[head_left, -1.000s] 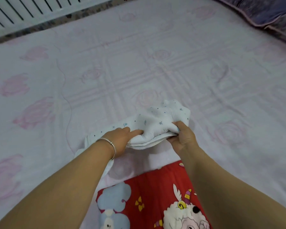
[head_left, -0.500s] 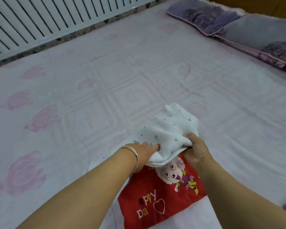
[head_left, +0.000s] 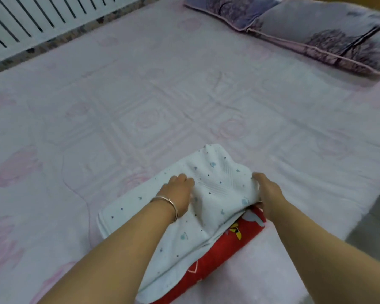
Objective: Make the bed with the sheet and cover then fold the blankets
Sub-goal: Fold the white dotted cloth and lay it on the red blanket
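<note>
Two blankets lie stacked near the front edge of the bed: one white blanket [head_left: 208,194] speckled with small dots, folded over one red cartoon-print blanket [head_left: 226,244] that shows only along its right and lower edges. Both rest on the single pale pink bed cover [head_left: 140,95] with rose patterns. Two purple-grey pillows [head_left: 316,29] sit at the far right, and a white slatted rail [head_left: 31,16] runs along the far left. The left hand [head_left: 178,194], a bangle [head_left: 169,205] on its wrist, presses on the white blanket's top with loosely bent fingers. The right hand [head_left: 266,191] pinches the white blanket's right fold, fingers curled into the cloth.
</note>
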{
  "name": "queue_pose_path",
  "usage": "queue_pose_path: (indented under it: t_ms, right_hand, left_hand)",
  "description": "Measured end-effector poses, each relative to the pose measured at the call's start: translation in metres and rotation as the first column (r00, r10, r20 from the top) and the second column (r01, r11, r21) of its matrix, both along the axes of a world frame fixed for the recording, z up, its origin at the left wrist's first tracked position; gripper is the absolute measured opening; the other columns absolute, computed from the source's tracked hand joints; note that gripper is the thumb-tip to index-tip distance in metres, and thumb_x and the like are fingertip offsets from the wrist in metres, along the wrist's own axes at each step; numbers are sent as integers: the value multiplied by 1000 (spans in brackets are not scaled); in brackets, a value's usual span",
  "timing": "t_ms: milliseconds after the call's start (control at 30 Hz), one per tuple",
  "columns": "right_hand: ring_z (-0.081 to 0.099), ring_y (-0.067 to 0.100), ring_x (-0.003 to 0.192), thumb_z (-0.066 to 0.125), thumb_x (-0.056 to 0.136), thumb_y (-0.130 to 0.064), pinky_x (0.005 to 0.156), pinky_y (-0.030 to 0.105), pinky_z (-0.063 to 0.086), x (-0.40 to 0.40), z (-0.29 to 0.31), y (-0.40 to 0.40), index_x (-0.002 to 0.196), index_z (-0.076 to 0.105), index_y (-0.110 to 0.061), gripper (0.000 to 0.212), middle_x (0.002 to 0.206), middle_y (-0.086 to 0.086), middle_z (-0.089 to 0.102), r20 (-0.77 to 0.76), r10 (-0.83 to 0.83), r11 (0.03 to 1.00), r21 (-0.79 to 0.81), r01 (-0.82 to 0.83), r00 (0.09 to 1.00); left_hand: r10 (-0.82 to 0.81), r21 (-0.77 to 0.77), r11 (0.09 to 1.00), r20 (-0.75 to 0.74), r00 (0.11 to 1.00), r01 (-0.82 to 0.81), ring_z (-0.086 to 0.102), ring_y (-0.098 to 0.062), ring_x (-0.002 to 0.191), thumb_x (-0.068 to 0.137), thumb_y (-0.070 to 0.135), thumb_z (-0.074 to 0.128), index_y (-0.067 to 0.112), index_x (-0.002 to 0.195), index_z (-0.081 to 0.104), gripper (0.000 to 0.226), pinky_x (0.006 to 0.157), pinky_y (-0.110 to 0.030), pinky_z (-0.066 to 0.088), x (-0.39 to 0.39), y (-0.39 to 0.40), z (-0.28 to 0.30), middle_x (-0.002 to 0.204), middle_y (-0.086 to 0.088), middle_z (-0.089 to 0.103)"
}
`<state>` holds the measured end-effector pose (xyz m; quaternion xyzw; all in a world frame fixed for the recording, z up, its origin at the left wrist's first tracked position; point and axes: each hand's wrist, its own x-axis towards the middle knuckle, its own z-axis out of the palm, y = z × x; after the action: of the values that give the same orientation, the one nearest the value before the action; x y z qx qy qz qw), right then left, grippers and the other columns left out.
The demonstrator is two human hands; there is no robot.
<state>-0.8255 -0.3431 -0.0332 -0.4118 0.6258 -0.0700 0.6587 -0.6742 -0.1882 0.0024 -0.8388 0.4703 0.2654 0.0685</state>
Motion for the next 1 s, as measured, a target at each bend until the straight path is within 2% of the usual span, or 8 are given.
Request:
queue_pose_path:
  t_ms: [100,200,433,500,567,733,867,1000]
  right_hand:
    - [49,25,75,53,87,-12,70,35,43,12,-8,-29,70,56,-7,18,80,11,53,-92,163,976,-128,-174,982]
    - [52,25,72,53,88,-5,67,31,45,35,-20,-56,86,65,0,13,85,12,58,-95,255,945,-185,-269,962]
    - [58,24,71,32,93,0,61,28,48,90,-45,-89,102,64,-3,33,88,10,63,25,486,874,-20,-485,874]
    - [65,31,83,34,95,1,77,35,55,102,-55,-95,112,64,-5,34,95,14,68,49,577,816,12,-578,815]
    - [65,33,99,44,96,-3,92,45,53,113,-61,-97,119,61,-10,30,111,14,68,185,644,742,88,-665,743]
    - [68,15,91,34,96,-13,80,28,56,127,-55,-99,102,74,-20,41,103,5,72,650,593,554,100,-826,476]
    - [62,23,94,53,87,-3,86,34,51,137,-71,-106,113,66,-7,30,106,12,66,534,638,617,77,-784,555]
    - [53,17,66,49,87,11,60,23,46,140,-66,-109,74,58,-13,29,68,2,59,414,611,739,9,-674,675]
  left_hand:
    - [101,-134,987,56,993,-92,32,-25,132,95,12,44,17,141,31,47,106,-36,31,12,-29,-2,144,-4,32]
    - [235,-136,963,1,972,-233,28,-25,138,99,23,35,16,145,26,47,111,-35,24,28,-62,-9,152,-5,27]
    - [385,69,922,-248,889,-380,39,-24,135,94,42,46,17,144,31,58,110,-32,31,76,-114,-38,148,-7,38]
    - [400,135,916,-363,842,-377,50,-21,124,88,38,58,23,139,40,56,102,-30,38,85,-120,-39,139,-2,49]
    - [442,178,893,-523,729,-413,59,-20,110,84,24,66,31,133,47,53,93,-30,47,95,-122,-39,126,1,59]
    - [409,211,897,-728,550,-388,59,-22,116,79,0,65,51,132,39,78,100,-43,49,112,-120,-43,128,2,60]
    - [335,141,933,-675,657,-331,48,-22,124,77,2,69,42,141,21,90,104,-42,44,111,-125,-52,137,1,45]
    - [420,162,897,-606,676,-412,58,-25,107,75,15,75,27,125,37,64,90,-36,50,112,-121,-57,120,-4,54]
